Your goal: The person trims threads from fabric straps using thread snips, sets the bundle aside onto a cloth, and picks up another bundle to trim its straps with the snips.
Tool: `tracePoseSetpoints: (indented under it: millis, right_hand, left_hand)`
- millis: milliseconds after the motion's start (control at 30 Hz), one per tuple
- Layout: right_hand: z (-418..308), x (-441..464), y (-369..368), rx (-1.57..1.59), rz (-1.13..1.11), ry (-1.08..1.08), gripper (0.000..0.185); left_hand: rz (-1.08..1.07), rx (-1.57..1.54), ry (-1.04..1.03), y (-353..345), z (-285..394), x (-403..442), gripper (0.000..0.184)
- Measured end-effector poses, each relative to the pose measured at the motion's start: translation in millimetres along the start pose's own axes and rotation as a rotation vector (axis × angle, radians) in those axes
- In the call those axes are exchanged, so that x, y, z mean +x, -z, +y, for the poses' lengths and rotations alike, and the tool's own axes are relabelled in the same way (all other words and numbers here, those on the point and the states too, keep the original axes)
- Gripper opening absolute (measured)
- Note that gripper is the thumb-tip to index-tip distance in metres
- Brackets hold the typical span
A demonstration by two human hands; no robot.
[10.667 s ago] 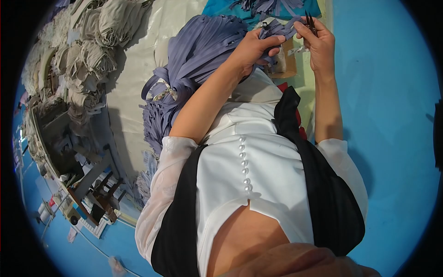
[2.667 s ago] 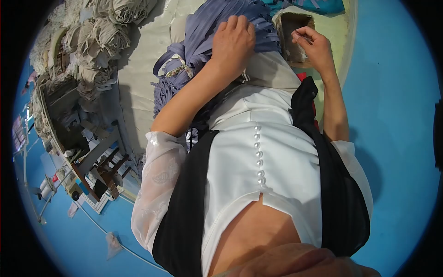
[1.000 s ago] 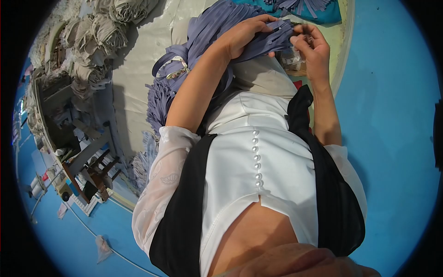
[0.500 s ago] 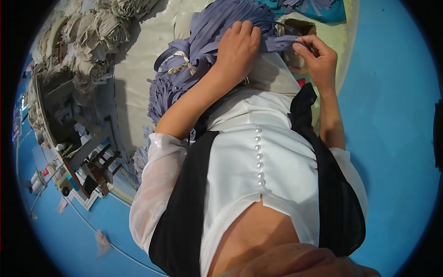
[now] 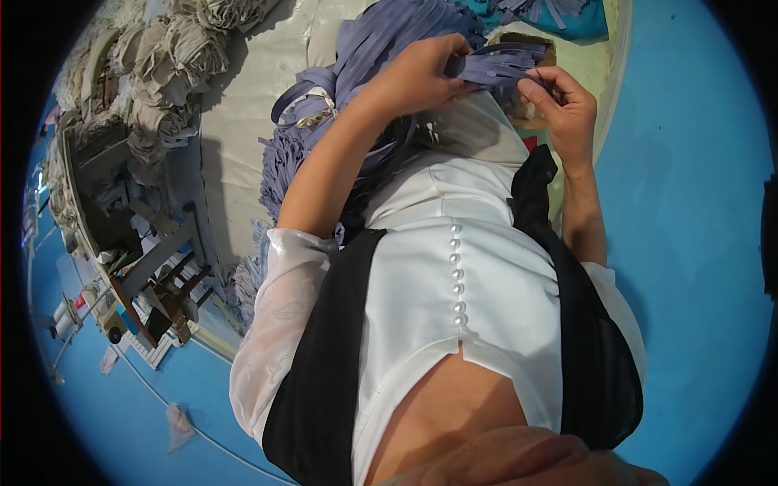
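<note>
One bunch of slate-purple fabric strips (image 5: 496,68) stretches beside one brown open box (image 5: 528,123), one bare left hand (image 5: 425,74) clamped around it, one bare right hand (image 5: 566,105) pinching its ends.

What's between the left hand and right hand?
Blue-purple fabric strips, seen in the head view: they extend from the left hand toward the right hand. Part of an open box shows behind them.

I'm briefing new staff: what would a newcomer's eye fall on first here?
Probably the heap of blue-grey strips at top centre, with the left hand holding some and the right hand at their ends. Next, perhaps the pearly buttons down the white top and the blue surface at right.
</note>
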State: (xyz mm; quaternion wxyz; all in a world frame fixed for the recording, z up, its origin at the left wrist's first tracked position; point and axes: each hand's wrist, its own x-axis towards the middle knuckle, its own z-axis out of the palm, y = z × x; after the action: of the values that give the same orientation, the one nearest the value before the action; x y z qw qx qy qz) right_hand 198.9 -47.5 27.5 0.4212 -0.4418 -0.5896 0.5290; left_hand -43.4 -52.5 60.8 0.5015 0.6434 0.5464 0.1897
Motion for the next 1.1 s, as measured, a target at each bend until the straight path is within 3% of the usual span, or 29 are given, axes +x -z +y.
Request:
tracePoseSetpoints:
  millis: [67,167,300,367,533,633,767,900,1100]
  right_hand:
    - [-10,7,-7,0.075,0.053,0.032,0.015]
    - [-23,19,-9,0.141,0.174,0.030,0.016]
    - [-18,26,4,0.067,0.218,0.007,0.017]
    - [-25,27,2,0.054,0.185,0.000,0.018]
    - [-37,39,-12,0.004,0.074,0.221,0.020]
    - [-36,47,-22,-0.241,0.085,0.325,0.022]
    - [-30,55,-22,-0.569,0.079,0.387,0.024]
    - [-21,60,-27,-0.615,0.094,0.523,0.025]
    - [-20,59,-29,-0.628,0.080,0.522,0.024]
  left_hand:
    - [-0.161,-0.288,0.045,16,4,9,0.031]
    - [-0.137,-0.683,0.105,13,-1,21,0.025]
    - [-0.097,-0.847,0.214,6,2,24,0.023]
    - [-0.144,-0.924,0.151,3,-7,26,0.021]
    - [-0.259,-1.087,0.121,-1,-31,30,0.027]
    - [-0.038,-0.960,0.256,-3,-5,21,0.032]
    - [-0.049,-0.982,0.229,0,-6,18,0.032]
    - [-0.052,-0.916,0.242,0,-13,15,0.037]
    - [-0.048,-0.735,0.234,-1,-15,15,0.039]
